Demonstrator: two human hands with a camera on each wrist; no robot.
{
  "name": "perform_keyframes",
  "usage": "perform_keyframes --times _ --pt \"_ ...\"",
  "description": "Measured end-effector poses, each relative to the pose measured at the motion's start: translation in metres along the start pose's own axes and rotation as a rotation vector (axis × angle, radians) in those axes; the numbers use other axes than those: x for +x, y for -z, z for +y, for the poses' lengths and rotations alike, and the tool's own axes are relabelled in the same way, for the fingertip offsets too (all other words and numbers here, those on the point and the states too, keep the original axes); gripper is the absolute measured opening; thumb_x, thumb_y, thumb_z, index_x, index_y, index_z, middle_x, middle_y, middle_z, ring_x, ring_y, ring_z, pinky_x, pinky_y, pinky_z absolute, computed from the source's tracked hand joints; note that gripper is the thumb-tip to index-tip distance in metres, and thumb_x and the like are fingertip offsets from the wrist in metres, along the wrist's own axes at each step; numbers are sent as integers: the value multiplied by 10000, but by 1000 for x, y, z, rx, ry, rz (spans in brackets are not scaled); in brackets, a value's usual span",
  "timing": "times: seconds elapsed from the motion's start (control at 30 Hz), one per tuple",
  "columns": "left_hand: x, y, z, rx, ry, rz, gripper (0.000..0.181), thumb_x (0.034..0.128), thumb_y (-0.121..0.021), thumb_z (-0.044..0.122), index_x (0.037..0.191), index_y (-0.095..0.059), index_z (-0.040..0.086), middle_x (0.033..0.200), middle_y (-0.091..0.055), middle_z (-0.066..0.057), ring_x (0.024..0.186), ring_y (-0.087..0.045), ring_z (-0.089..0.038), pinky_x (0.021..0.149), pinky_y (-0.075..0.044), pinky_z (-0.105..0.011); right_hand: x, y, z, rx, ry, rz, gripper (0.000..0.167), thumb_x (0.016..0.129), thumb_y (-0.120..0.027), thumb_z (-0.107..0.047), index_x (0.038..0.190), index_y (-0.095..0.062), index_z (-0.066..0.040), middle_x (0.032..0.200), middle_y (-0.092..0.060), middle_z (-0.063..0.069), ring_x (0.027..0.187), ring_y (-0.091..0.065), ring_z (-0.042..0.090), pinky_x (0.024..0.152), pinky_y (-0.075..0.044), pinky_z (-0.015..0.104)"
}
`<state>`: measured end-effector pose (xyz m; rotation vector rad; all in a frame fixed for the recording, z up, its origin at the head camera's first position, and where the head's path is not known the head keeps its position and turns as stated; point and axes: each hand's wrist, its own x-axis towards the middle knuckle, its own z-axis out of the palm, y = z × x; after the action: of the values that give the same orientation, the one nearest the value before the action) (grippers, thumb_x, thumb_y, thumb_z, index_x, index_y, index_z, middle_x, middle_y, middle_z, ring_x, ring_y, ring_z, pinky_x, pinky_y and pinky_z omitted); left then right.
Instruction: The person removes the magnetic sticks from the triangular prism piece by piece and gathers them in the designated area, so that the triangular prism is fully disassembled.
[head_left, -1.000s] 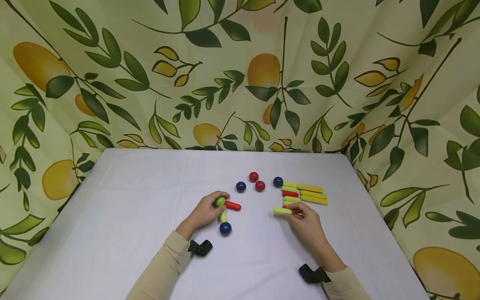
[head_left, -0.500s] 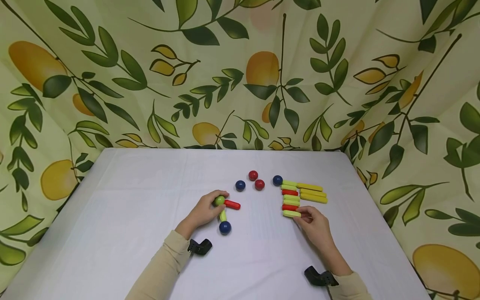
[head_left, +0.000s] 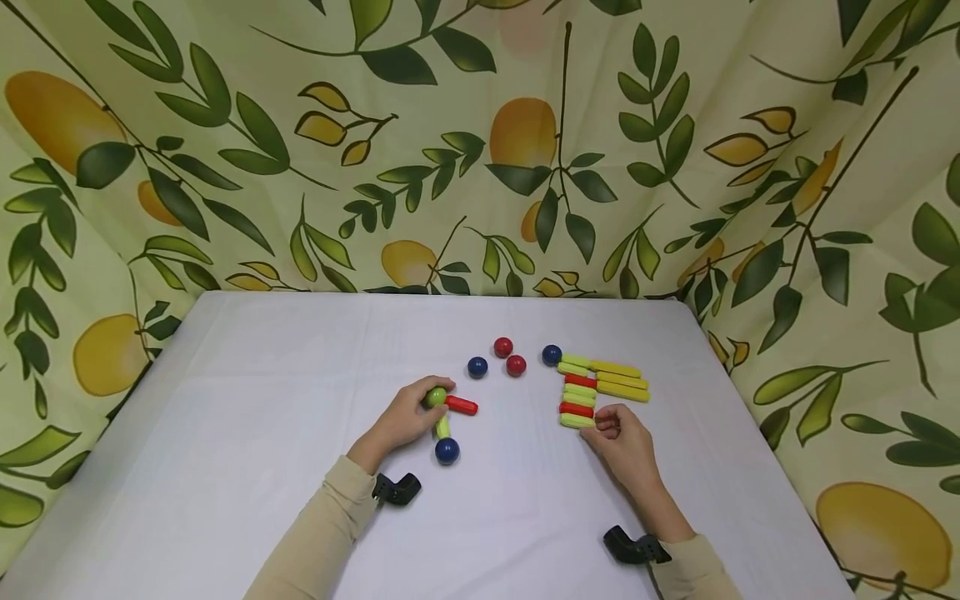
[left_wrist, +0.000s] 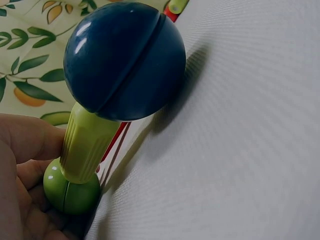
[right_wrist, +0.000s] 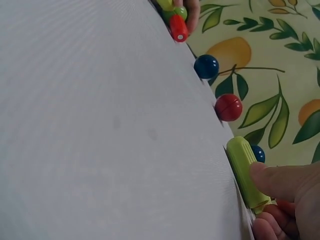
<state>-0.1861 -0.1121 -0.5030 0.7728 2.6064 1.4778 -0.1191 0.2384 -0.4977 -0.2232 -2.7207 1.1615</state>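
Observation:
My left hand (head_left: 405, 414) grips a green ball (head_left: 436, 397) in the head view. Attached to it are a red rod (head_left: 461, 405) pointing right and a yellow-green rod (left_wrist: 90, 142) leading to a dark blue ball (head_left: 447, 451). My right hand (head_left: 624, 442) pinches a yellow-green rod (head_left: 577, 422) at its right end. That rod lies at the near end of a row of short rods, beside a red rod (head_left: 577, 409). In the right wrist view, the thumb (right_wrist: 280, 181) lies on the rod (right_wrist: 244, 170), with the other fingers curled at its end.
Two red balls (head_left: 503, 347) and a blue ball (head_left: 477, 367) lie between the hands, farther back. Another blue ball (head_left: 552, 355) touches the far end of the short rods. Several longer yellow rods (head_left: 624, 391) lie to the right. A patterned curtain (head_left: 450, 167) hangs behind the white table (head_left: 300, 350).
My right hand has brought the yellow-green rod rightward and set it against the near end of the row. The left hand keeps its grip on the green ball.

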Motion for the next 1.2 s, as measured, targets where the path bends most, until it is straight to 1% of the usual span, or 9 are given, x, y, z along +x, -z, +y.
perform_keyframes --times 0.13,0.2,0.27,0.4,0.47,0.57,0.7,0.9,1.2 --pt "0 0 1 -1 -3 0 337 887 -619 83 1222 -589 58 1255 -615 -99 1248 -513 -298 1099 -360 -459 0 0 0 18 -21 1 377 778 -781 -148 1056 -564 -13 944 -620 125 825 -584 205 672 -479 107" --pt "0 0 1 0 -6 2 336 886 -619 81 1219 -590 56 1252 -617 -99 1246 -515 -296 1098 -362 -456 0 0 -1 22 -17 11 393 780 -778 -146 1078 -564 -5 978 -627 136 866 -595 219 708 -492 122" --pt "0 1 1 2 -10 4 336 884 -620 79 1218 -591 56 1249 -619 -98 1244 -517 -295 1097 -363 -455 -1 0 -2 17 -4 22 406 783 -772 -142 1100 -562 1 1019 -630 146 905 -605 237 763 -519 192" --pt "0 1 1 0 -14 5 332 884 -620 78 1214 -592 55 1247 -620 -98 1244 -518 -294 1098 -363 -452 -2 2 -7 15 34 51 431 785 -761 -112 1142 -549 7 1102 -618 154 979 -616 273 850 -532 389" --pt "0 1 2 -2 -13 4 332 885 -619 81 1215 -592 55 1248 -620 -98 1246 -516 -294 1098 -361 -454 -4 2 -11 34 53 61 444 785 -758 -88 1160 -540 5 1129 -609 150 1018 -605 274 876 -518 427" --pt "0 1 2 0 -11 3 332 888 -617 85 1218 -590 51 1250 -618 -101 1248 -513 -300 1098 -360 -462 -5 1 -21 69 93 56 455 776 -760 -57 1167 -537 11 1141 -607 151 1049 -586 277 908 -505 437" --pt "-1 1 3 1 -8 6 329 890 -616 84 1217 -591 50 1249 -618 -101 1246 -514 -303 1094 -363 -469 -6 -5 -35 85 137 7 450 777 -764 -62 1163 -539 -4 1149 -606 135 1057 -580 273 929 -505 436" --pt "-1 0 3 7 -11 6 328 890 -615 92 1214 -593 51 1246 -621 -93 1238 -519 -301 1084 -374 -477 -3 -23 -55 154 164 -95 426 788 -755 -70 1164 -557 -47 1148 -631 116 1042 -601 244 934 -512 415" --pt "0 -1 1 0 -10 15 331 884 -621 81 1213 -594 53 1245 -621 -92 1239 -520 -295 1093 -367 -463 10 -58 -86 230 142 -291 408 805 -744 -109 1177 -578 -89 1163 -636 52 1087 -601 209 946 -518 401"
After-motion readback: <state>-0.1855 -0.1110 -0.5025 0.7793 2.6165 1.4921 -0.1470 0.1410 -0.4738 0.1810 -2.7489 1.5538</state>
